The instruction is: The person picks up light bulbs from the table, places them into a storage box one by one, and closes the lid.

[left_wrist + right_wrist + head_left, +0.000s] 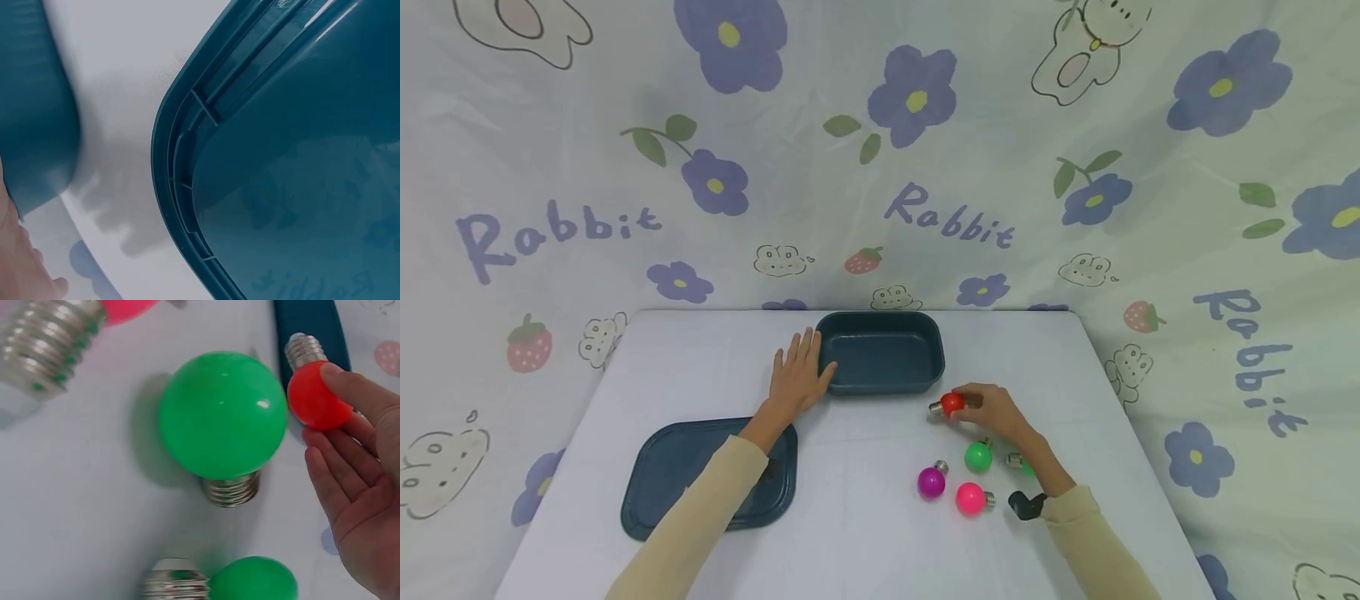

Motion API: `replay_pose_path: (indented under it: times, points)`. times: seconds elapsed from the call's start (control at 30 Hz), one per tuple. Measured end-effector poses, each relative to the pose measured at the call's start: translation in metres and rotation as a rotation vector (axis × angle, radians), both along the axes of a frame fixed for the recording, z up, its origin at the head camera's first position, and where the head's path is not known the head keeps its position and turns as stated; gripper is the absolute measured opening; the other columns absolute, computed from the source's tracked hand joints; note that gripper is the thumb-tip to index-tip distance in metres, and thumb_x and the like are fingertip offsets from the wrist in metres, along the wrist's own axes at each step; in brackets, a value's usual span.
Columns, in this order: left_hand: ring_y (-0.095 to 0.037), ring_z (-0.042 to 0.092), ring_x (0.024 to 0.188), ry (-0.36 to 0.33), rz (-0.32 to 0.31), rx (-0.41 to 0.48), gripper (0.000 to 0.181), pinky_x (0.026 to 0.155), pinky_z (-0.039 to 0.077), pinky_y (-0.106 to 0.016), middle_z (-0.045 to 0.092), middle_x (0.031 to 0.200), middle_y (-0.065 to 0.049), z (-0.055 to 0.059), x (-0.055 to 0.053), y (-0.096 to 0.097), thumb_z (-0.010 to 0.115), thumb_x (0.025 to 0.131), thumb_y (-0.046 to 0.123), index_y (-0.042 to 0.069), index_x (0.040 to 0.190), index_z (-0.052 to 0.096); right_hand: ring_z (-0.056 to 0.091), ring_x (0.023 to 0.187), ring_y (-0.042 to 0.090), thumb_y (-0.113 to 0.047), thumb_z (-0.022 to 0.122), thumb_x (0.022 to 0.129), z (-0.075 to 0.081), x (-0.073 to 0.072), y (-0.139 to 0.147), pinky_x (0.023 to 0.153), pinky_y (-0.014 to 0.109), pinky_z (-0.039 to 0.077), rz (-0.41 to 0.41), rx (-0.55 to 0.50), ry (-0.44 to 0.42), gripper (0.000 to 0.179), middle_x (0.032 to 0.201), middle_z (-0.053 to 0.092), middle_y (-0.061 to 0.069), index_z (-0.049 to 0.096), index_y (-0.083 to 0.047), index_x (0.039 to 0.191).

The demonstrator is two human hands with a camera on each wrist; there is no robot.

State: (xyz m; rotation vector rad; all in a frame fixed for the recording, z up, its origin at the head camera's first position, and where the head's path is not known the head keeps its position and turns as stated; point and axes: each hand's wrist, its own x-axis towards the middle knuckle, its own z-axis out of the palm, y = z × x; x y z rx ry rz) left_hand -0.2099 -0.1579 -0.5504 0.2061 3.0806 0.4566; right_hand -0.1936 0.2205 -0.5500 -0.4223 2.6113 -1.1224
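Observation:
A red light bulb [952,405] with a metal screw base is pinched between the thumb and fingers of my right hand [996,412], just off the dark teal box's near right corner. In the right wrist view the red bulb [317,394] shows its base pointing away from the palm. My left hand [797,374] lies with straight, spread fingers against the left side of the open dark teal box [880,389]. Below the right hand are a green bulb [978,457], a second green bulb [1028,467] partly hidden by the wrist, a purple bulb [932,482] and a pink bulb [971,499].
A dark teal lid [655,467] lies on the white table [850,533] at the left, partly under the left forearm. Its ridged rim [164,156] fills much of the left wrist view. A patterned cloth [820,208] hangs behind the table and along its sides.

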Motion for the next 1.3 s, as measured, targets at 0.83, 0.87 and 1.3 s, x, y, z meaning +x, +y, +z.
replay_pose_path:
  times: [0.83, 0.87, 1.3]
  points:
    - [-0.038, 0.008, 0.15, -0.037, 0.003, -0.028, 0.076, 0.116, 0.011, -0.061, 0.01, 0.165, -0.02, -0.001, -0.003, -0.001, 0.037, 0.106, 0.047, 0.0, 0.159, 0.01, 0.069, 0.102, 0.029, -0.016, 0.083, 0.084, 0.04, -0.038, -0.064, 0.087, 0.04, 0.056, -0.022, -0.126, 0.191, 0.046, 0.114, 0.071, 0.014, 0.068, 0.0, 0.124]
    - [-0.037, 0.007, 0.15, -0.04, 0.002, -0.026, 0.076, 0.116, 0.011, -0.06, 0.01, 0.165, -0.02, -0.001, -0.002, 0.0, 0.037, 0.106, 0.047, 0.0, 0.159, 0.01, 0.069, 0.101, 0.029, -0.016, 0.083, 0.084, 0.041, -0.04, -0.068, 0.087, 0.039, 0.056, -0.025, -0.124, 0.193, 0.046, 0.114, 0.071, 0.014, 0.068, 0.0, 0.124]
    - [-0.037, 0.007, 0.15, -0.051, 0.01, -0.014, 0.076, 0.116, 0.01, -0.061, 0.006, 0.165, -0.019, 0.0, -0.002, 0.001, 0.037, 0.106, 0.047, 0.001, 0.159, 0.009, 0.069, 0.103, 0.027, -0.022, 0.082, 0.086, 0.03, -0.072, -0.117, 0.09, 0.036, 0.054, -0.034, -0.049, 0.17, 0.046, 0.117, 0.07, 0.014, 0.067, -0.002, 0.125]
